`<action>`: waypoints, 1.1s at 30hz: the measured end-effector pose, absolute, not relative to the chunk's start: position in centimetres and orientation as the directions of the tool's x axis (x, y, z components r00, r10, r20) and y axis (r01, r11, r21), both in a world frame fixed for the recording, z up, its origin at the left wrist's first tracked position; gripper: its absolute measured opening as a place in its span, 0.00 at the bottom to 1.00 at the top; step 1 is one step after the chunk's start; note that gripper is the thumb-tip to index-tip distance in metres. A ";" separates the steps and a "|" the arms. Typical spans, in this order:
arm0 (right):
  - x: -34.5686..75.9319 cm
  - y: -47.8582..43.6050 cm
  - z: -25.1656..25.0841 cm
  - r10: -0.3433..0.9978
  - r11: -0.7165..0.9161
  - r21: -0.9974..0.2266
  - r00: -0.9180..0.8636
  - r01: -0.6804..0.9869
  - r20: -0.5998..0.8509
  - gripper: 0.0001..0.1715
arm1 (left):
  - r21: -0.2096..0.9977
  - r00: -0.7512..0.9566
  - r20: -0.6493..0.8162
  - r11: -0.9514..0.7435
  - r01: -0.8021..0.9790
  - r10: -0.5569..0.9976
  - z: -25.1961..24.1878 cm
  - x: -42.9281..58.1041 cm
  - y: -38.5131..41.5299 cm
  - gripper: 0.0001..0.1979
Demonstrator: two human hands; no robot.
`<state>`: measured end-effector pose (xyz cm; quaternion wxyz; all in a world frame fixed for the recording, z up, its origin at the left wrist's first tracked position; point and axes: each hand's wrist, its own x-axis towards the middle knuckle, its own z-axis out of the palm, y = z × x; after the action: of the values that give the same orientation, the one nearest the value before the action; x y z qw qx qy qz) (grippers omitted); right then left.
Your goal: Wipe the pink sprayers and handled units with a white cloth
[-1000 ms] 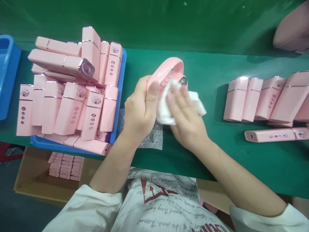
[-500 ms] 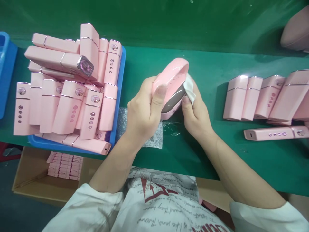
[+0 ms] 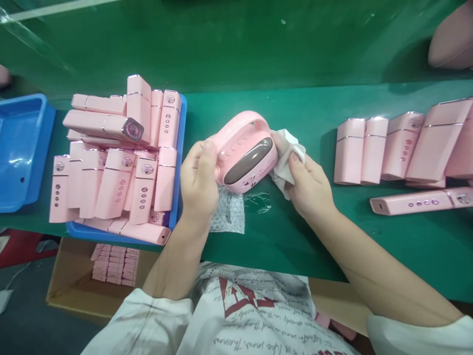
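Tabletop: the green tabletop carries everything; its near edge runs across the lower part of the view.
Tray: a blue tray on the left is heaped with pink stick-shaped devices, lying several deep, so the lower ones are mostly covered.
Second tray: another blue tray at the far left is cut off by the frame edge.
Right-hand row: more pink devices lie side by side on the right, the last ones cut off.
Box: a cardboard box below the tabletop edge holds small pink packs, too small to read.
Pink handled unit: the pink handled unit is held just above the middle of the tabletop, dark glossy panel facing up. It looks like light, rigid, smooth plastic, likely slippery and easy to smudge or scratch on the panel; the loop handle and the matte sides seem the safer places to take hold.
Left hand: the left hand has its grip closed around the unit's left end.
Right hand: the right hand pinches a soft white cloth against the unit's right end.
Bubble wrap: a clear piece of bubble wrap lies beneath, partly hidden by the left wrist.
Hidden: the unit's underside and the print on it cannot be made out.
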<state>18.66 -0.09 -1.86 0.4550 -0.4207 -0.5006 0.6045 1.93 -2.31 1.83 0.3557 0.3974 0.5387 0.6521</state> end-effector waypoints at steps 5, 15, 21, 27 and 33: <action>18.8 -0.2 -1.4 0.969 -0.208 -0.888 -0.213 -0.410 -0.129 0.20 | 0.941 -0.435 -0.015 -0.135 -0.312 0.900 2.5 1.6 -1.9 0.12; 19.3 -0.6 -0.5 0.956 -0.161 -0.917 -0.290 -0.364 -0.052 0.39 | 0.970 -0.529 -0.134 0.002 -0.243 0.838 3.3 1.3 -1.9 0.16; 20.1 -1.2 0.9 0.846 0.347 -0.938 -0.429 -0.004 0.315 0.26 | 0.899 -0.395 -0.185 -0.007 -0.437 0.900 3.6 1.4 -2.1 0.18; 20.3 -1.2 1.9 0.711 0.274 -0.937 -0.610 -0.218 0.350 0.23 | 0.807 0.036 -0.475 0.452 -0.380 0.879 3.6 2.8 -3.4 0.11; 20.9 -1.3 1.9 0.826 -0.073 -0.974 -0.560 -0.216 0.063 0.23 | 0.742 0.069 -0.502 0.470 -0.478 0.862 3.7 3.8 -3.8 0.20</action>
<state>20.92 -1.26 1.85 0.3831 -0.2710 -0.5629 0.6804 3.82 -3.82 3.69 0.7042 0.1963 0.4890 0.4759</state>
